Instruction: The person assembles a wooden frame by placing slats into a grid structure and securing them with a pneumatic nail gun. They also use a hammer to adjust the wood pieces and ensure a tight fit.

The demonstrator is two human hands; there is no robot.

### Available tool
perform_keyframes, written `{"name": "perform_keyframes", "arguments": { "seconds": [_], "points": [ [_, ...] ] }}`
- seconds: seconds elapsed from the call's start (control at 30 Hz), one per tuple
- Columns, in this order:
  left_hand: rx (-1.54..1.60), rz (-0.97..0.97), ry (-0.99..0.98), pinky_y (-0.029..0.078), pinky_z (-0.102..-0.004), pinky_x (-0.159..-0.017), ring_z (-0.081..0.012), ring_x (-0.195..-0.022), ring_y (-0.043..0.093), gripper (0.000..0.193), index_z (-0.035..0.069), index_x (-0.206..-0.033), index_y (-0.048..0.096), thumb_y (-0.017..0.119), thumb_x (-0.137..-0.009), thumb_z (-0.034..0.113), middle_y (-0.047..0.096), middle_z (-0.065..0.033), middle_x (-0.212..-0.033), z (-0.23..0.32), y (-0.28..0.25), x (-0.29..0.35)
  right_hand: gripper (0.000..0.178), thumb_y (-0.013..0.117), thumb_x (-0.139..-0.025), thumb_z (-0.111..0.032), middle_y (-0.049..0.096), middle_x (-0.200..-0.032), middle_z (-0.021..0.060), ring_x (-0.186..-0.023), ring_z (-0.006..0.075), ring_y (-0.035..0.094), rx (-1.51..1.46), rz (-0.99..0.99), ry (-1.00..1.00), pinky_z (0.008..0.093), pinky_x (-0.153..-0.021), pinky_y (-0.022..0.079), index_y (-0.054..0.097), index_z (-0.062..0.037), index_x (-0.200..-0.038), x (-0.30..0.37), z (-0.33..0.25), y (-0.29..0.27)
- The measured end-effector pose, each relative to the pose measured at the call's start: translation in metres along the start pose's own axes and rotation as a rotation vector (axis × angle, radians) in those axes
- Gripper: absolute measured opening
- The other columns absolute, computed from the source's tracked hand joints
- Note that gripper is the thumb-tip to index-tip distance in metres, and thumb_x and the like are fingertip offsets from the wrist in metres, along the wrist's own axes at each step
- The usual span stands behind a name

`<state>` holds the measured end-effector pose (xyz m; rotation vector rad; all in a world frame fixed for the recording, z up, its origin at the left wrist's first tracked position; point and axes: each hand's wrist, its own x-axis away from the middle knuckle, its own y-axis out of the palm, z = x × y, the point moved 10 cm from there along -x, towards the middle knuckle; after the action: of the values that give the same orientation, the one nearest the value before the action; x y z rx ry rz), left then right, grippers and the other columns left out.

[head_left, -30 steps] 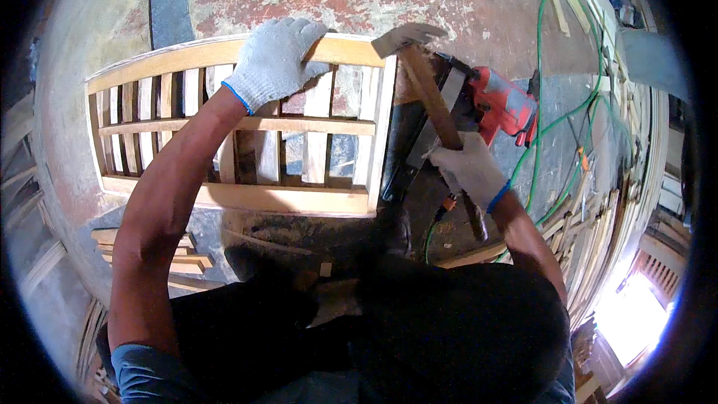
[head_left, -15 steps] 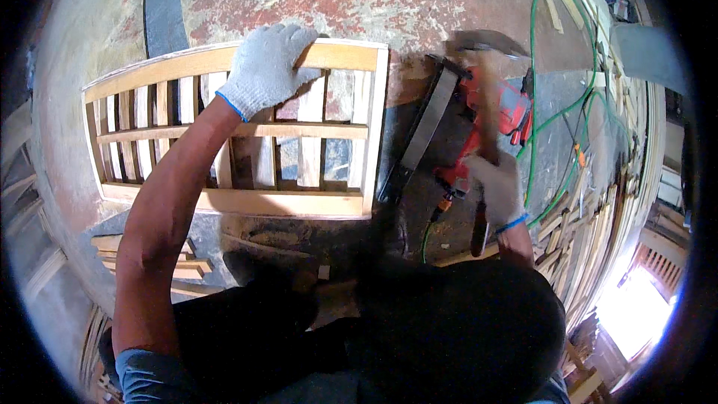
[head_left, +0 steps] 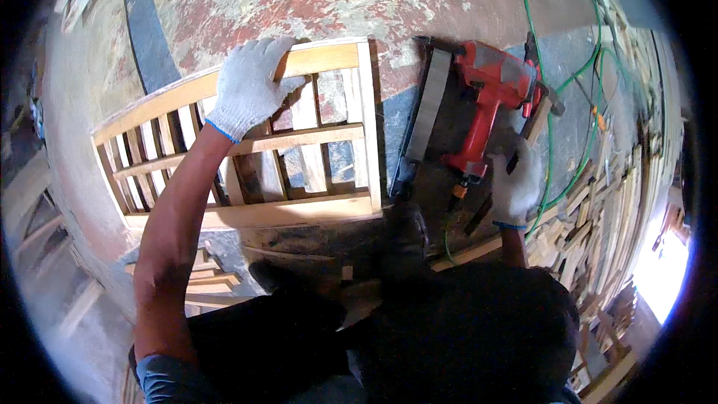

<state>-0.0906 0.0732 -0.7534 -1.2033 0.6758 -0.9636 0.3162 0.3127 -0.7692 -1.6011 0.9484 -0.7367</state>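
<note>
A slatted wooden frame (head_left: 314,207) lies on the floor to the left, with a rail across its middle. My left hand (head_left: 250,86), in a whitish knit glove, is closed over the frame's far rail, thumb on the inner side. In a similar glove, my right hand (head_left: 517,183) is closed around the handle of a hammer (head_left: 537,129), partly hidden by the glove. The hammer's head points away from me, beside a red nail gun (head_left: 486,108) with a long grey magazine. The nail gun lies between the frame and my right hand.
A green air hose (head_left: 550,172) loops on the right. Many wooden strips (head_left: 591,232) are piled beyond it. Short wood pieces (head_left: 213,282) lie near my left knee. My dark shoe (head_left: 407,236) rests close to the frame's near corner.
My right hand has brought the hammer down and to the right, uncovering the nail gun. The left hand keeps its grip on the frame; the whole view has shifted and turned slightly.
</note>
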Motion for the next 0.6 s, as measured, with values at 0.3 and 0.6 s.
{"name": "perform_keyframes", "arguments": {
  "seconds": [0.3, 0.6],
  "points": [
    [-0.023, -0.019, 0.009, 0.047, -0.0494, -0.099, -0.0399, -0.114, 0.06, 0.068, 0.005, -0.138, 0.057, 0.082, -0.082, 0.034, 0.065, -0.0189, -0.123, 0.0, 0.006, -0.001, 0.023, 0.067, -0.097, -0.026, 0.062, -0.087, 0.0032, -0.074, 0.0131, 0.059, -1.241, -0.508, 0.608, 0.0335, -0.066, 0.049, 0.064, -0.0104, -0.113, -0.043, -0.05, 0.096],
    [-0.047, -0.053, 0.007, 0.047, -0.0497, -0.099, -0.0409, -0.115, 0.06, 0.073, 0.004, -0.14, 0.056, 0.082, -0.081, 0.037, 0.065, -0.0191, -0.125, -0.005, 0.011, -0.001, 0.021, 0.059, -0.098, -0.028, 0.047, -0.064, 0.0015, -0.052, 0.0179, 0.046, -1.821, -1.09, 0.574, 0.0353, -0.052, 0.041, 0.052, -0.0102, -0.089, -0.029, -0.106, 0.081]
  ]
}}
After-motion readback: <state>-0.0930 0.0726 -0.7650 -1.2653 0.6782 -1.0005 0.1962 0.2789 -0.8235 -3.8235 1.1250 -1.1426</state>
